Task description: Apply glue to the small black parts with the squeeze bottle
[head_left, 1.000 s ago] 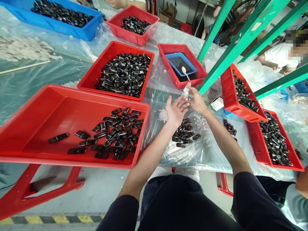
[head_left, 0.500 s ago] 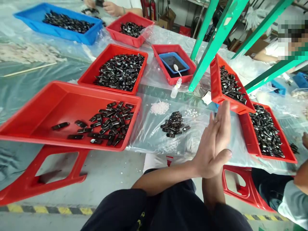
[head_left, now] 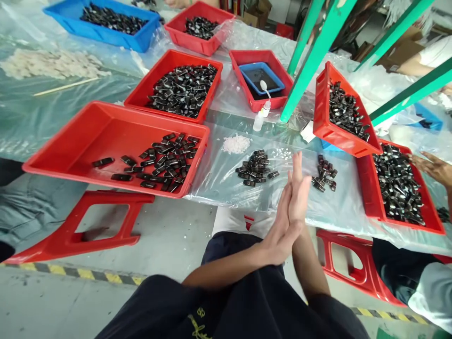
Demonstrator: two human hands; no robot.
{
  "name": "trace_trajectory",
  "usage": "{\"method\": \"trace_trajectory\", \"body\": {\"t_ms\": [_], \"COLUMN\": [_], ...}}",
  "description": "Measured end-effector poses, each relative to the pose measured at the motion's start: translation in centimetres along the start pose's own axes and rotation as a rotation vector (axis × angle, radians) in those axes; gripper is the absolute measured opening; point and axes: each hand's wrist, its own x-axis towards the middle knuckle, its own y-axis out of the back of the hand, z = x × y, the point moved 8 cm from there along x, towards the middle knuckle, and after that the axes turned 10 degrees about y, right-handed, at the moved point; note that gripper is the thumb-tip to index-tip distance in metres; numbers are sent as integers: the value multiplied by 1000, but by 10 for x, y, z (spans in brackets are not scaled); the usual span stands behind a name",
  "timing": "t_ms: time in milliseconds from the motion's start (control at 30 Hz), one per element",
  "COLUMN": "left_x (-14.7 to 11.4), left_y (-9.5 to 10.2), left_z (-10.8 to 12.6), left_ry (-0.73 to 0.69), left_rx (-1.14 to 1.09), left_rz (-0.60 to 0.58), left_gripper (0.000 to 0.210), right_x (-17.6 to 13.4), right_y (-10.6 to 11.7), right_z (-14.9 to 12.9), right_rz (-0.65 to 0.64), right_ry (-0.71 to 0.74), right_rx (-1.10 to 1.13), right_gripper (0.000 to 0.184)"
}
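Note:
My left hand [head_left: 280, 235] and my right hand [head_left: 299, 195] are pressed palm to palm at the table's front edge, fingers stretched out and pointing away from me. No object shows in either hand; the space between the palms is hidden. Just beyond them lies a small pile of glossy black clip-like pieces [head_left: 254, 167]. A second small pile of black pieces [head_left: 324, 174] is to their right. Tiny clear bits [head_left: 282, 153] are scattered past the fingertips, and a heap of whitish granules [head_left: 236, 143] sits farther left.
A large red tray [head_left: 81, 136] with black pieces overhangs the table's front edge at left. A small dropper bottle [head_left: 259, 120] stands near green posts [head_left: 303, 61]. Stacked red bins [head_left: 365, 188] are at right, beside a co-worker's hand [head_left: 432, 167]. Red stools [head_left: 102, 240] stand below.
My joined hands have moved left and nearer to me, uncovering the right-hand pile of black pieces. The view has shifted. A co-worker's hand now reaches to the right bin.

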Motion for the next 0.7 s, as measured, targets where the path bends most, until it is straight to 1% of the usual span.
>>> {"method": "trace_trajectory", "body": {"t_ms": [33, 67, 100, 133, 167, 200, 233, 267, 333, 367, 433, 467, 533, 600, 633, 700], "left_x": [-15, -30, -43, -54, -62, -66, -68, -64, -46, -32, 4, 25, 69, 107, 123, 144], "left_y": [2, 7, 12, 28, 45, 62, 78, 93, 118, 126, 131, 130, 121, 107, 101, 87], "left_z": [-7, -13, -16, -17, -11, -2, 9, 18, 35, 42, 52, 54, 49, 35, 26, 10], "left_ry": [4, 10, 29, 44, -4, -76, -150, -188, -244, -266, -297, -288, -240, -172, -136, -105], "left_rx": [-27, -57, -21, 17, 65, 117, 187, 272, 427, 496, 613, 668, 829, 1013, 1099, 1257], "left_rz": [-15, -15, -44, 28, 94, 156, 211, 264, 386, 414, 395, 362, 247, 107, 35, -88], "left_gripper": [80, 66, 58, 58, 58, 56, 53, 48, 38, 32, 25, 23, 21, 21, 21, 23], "right_x": [7, 15, 23, 30, 32, 30, 26, 20, 9, 4, -1, -2, -1, -1, -2, -6], "right_y": [3, 4, 2, -7, -16, -23, -29, -32, -34, -34, -31, -28, -21, -15, -13, -12], "right_z": [7, 14, 21, 28, 35, 42, 48, 52, 55, 54, 53, 53, 56, 58, 58, 57], "right_rz": [80, 102, 70, -66, -227, -358, -472, -556, -649, -671, -684, -675, -641, -619, -618, -625], "right_ry": [-13, 10, 50, 103, 158, 211, 262, 310, 389, 417, 435, 425, 388, 368, 368, 376], "right_rx": [42, 45, 16, -34, -94, -174, -250, -317, -413, -439, -464, -472, -480, -461, -439, -379], "right_gripper": [63, 58, 52, 45, 38, 32, 29, 27, 29, 30, 33, 36, 38, 34, 32, 29]}}
